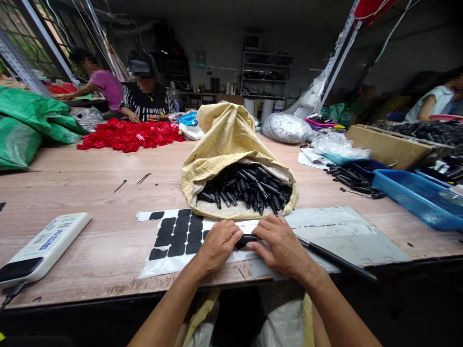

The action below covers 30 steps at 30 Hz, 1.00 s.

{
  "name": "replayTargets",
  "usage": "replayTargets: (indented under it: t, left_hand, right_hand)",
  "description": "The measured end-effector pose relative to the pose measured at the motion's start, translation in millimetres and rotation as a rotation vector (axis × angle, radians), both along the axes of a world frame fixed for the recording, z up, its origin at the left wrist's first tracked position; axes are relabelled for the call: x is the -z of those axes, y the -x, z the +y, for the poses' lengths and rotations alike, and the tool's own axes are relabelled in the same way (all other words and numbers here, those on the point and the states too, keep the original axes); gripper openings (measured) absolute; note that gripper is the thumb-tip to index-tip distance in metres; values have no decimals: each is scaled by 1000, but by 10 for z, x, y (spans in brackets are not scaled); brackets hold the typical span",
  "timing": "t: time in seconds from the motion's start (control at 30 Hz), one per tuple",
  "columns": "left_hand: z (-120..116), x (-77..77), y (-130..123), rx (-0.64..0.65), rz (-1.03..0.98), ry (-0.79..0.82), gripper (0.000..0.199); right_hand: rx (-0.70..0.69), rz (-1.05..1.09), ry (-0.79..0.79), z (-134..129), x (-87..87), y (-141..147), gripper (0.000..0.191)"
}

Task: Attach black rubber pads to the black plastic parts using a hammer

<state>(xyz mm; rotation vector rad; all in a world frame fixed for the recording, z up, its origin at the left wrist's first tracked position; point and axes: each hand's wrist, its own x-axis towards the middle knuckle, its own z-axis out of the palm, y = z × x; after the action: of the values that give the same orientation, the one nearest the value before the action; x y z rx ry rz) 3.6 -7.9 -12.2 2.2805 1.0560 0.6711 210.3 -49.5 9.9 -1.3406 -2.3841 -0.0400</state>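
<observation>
A: Nearest us, our forearms point(170, 303) reach in from below. Where do our hands meet?

B: Just beyond, over the table's point(108, 188) near edge. Our left hand point(217, 243) and right hand point(282, 243) are close together, fingers clamped on opposite ends of one black piece point(246, 239).

A: What could go wrong for us?

B: If our grips pull unevenly, the piece could twist or slip out. Our left wrist sits over the patch sheet point(159, 269), so dragging it could crease the backing.

A: And the black rod point(340, 262) right of our right hand?

B: Its end overhangs the edge; a bump from our right forearm might knock it down.

A: Containers?

B: Directly beyond our hands, a yellow bag point(224, 140) gapes toward us, heaped with loose black parts point(253, 185). A knock could spill some onto our fingers. Far right of our hands, a blue tray point(401, 197) holds a pale round thing we can't identify.
</observation>
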Motion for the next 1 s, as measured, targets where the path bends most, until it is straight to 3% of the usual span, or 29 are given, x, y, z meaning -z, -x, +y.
replayTargets:
  t: [0.43,0.57,0.63,0.77,1.0]
  left_hand:
    - [-5,12,0,30,72,-38,40]
    - [-23,-3,-8,19,89,-51,40]
    - [-33,-18,-12,23,105,-55,39]
    - [-44,-48,-13,16,117,-37,39]
    - [-50,-61,-24,3,92,-7,33]
  right_hand:
    - [-96,121,-23,45,153,26,25]
    - [-67,98,-51,9,101,-30,19]
    - [-39,105,-71,-25,46,-107,14]
    - [75,129,-122,-58,25,-373,23]
    - [359,57,-170,-59,314,-647,12]
